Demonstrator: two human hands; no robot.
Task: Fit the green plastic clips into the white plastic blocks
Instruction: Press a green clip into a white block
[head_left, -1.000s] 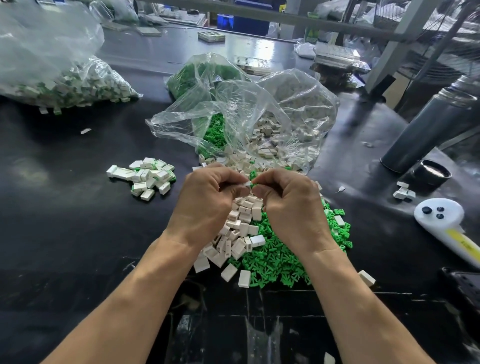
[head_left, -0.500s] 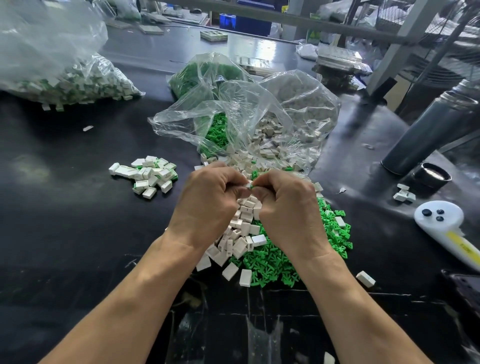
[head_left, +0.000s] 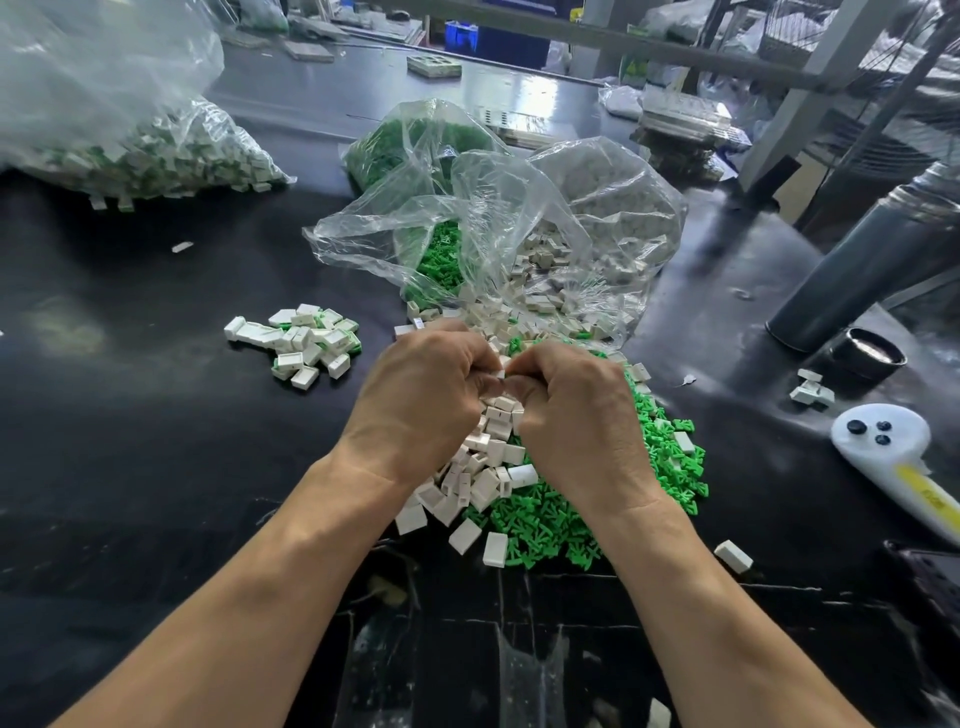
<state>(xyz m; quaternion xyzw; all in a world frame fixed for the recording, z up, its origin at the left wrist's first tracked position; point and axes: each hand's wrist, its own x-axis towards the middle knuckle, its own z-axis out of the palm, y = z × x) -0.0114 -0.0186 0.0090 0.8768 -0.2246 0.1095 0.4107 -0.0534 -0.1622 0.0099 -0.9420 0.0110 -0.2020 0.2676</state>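
Both hands are meeting knuckle to knuckle above the counter (head_left: 130, 467), the left hand (head_left: 423, 400) and the right hand (head_left: 576, 410) curling their fingers (head_left: 480, 358) inward and pinching a small white block (head_left: 500, 374) between them; whether a green clip is sitting in it is too hidden to tell. Directly beneath the fingers, loose white blocks (head_left: 478, 467) are lying in a heap, and green clips (head_left: 561, 525) are spreading below and to the right of them. Beyond the fingers, an open clear bag (head_left: 519, 223) is spilling more of both. Left of the fingers, a small cluster of assembled blocks (head_left: 301, 343) is resting well apart.
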